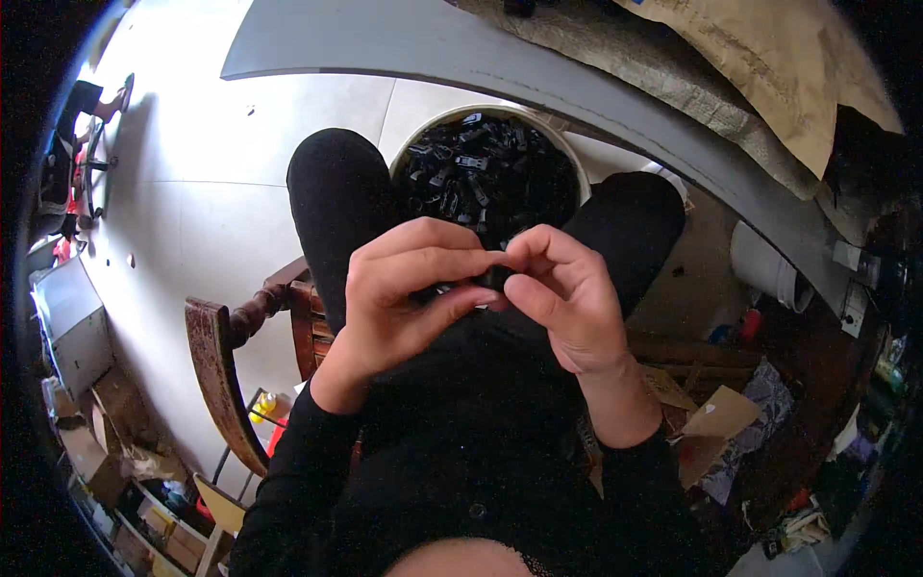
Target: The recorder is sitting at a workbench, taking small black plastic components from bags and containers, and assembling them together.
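Note:
Above my lap, both hands meet at a small black piece (pixel 494 278), which my fingers partly cover, so its exact kind cannot be made out. My left hand (pixel 399 293) pinches it from the left between thumb and fingers. From the right, the thumb and curled fingers of my right hand (pixel 575 306) close on the same piece. Just beyond the hands, between my knees, stands a round bucket (pixel 574 149) with a pale rim. It holds many small black plastic parts (pixel 471 165), loosely heaped and shiny in places.
A grey tabletop edge (pixel 615 104) curves across the far side, bearing a woven sack (pixel 663 77) and brown paper (pixel 769 58). A worn wooden chair arm (pixel 213 361) is at my left. Cardboard boxes (pixel 91 457) lie lower left; a white bucket (pixel 764 264) lies at the right.

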### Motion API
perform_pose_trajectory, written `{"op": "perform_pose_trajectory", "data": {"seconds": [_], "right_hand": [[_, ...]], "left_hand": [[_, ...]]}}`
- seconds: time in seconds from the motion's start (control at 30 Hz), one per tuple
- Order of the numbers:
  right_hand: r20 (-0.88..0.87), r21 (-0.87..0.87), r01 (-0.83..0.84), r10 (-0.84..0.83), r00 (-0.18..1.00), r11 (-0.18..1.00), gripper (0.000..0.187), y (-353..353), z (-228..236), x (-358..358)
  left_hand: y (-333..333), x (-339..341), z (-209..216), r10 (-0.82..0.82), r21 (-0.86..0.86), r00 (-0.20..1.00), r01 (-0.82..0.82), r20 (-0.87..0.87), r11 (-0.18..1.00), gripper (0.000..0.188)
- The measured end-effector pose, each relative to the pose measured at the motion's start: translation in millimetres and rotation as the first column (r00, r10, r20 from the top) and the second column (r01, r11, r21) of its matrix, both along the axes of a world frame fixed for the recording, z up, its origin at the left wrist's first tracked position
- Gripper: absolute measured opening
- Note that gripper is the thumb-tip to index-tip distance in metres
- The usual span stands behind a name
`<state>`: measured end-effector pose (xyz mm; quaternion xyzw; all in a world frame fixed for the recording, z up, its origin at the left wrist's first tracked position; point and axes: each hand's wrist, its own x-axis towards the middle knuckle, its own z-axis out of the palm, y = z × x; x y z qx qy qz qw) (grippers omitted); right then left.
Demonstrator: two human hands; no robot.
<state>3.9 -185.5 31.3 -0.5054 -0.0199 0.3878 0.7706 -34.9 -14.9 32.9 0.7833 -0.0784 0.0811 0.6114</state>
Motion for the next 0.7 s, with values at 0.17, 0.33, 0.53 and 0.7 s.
{"op": "perform_pose_trajectory", "data": {"seconds": [0.17,0.33,0.53,0.7], "right_hand": [[-0.131,0.181,0.097,-0.074,0.989,0.979,0.007,-2,-15,-4],[-0.252,0.241,0.127,-0.064,0.966,0.962,0.006,2,-28,0],[-0.314,0.224,-0.053,0.123,0.941,0.973,0.010,7,-15,13],[-0.299,0.374,-0.091,0.212,0.930,0.923,0.036,8,-10,9]], "left_hand": [[-7,1,-9,-0.004,0.118,0.983,-0.018,0.183,0.993,0.024],[-8,-3,-16,0.043,0.137,0.985,-0.066,0.165,0.988,0.024],[1,1,-14,0.025,-0.078,0.997,-0.019,0.071,0.997,0.026],[7,-4,-20,-0.068,-0.135,0.989,0.086,0.133,0.987,0.026]]}}
